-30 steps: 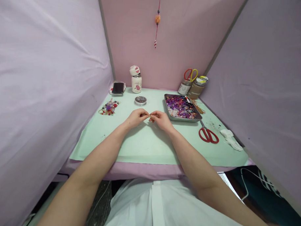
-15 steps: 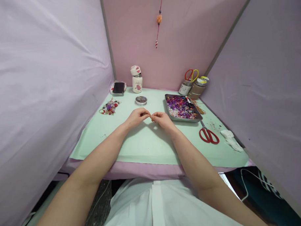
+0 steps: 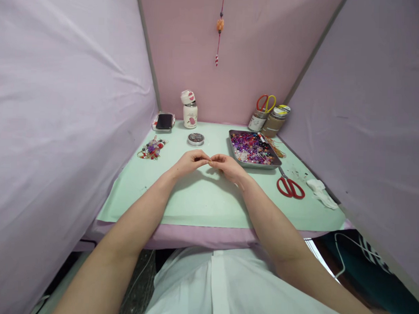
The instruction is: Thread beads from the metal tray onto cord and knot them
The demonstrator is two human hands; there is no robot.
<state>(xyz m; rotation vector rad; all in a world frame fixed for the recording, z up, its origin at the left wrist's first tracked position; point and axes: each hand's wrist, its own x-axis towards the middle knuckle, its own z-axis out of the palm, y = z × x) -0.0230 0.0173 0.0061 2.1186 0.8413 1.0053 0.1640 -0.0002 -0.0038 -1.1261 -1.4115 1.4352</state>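
Over the middle of the pale green table mat (image 3: 208,198), my left hand (image 3: 193,160) and my right hand (image 3: 227,166) meet fingertip to fingertip. Both are closed in a pinch; whatever lies between the fingers is too small to make out. Just beyond my right hand is a metal tray (image 3: 260,166) full of purple, red and clear beads (image 3: 251,148). A small round tin (image 3: 196,138) sits beyond my left hand. Farther left lies a pile of strung beads (image 3: 152,149).
Red-handled scissors (image 3: 291,188) and a crumpled white tissue (image 3: 321,194) lie at the right. Two jars stand at the back right, one holding scissors (image 3: 257,121). A white bottle (image 3: 190,114) and a phone (image 3: 164,122) are at the back left. A beaded cord (image 3: 220,25) hangs behind.
My right hand has turned slightly, its wrist shifting a little to the right. The fingertips of both hands still meet in the same spot. The view has shifted slightly.
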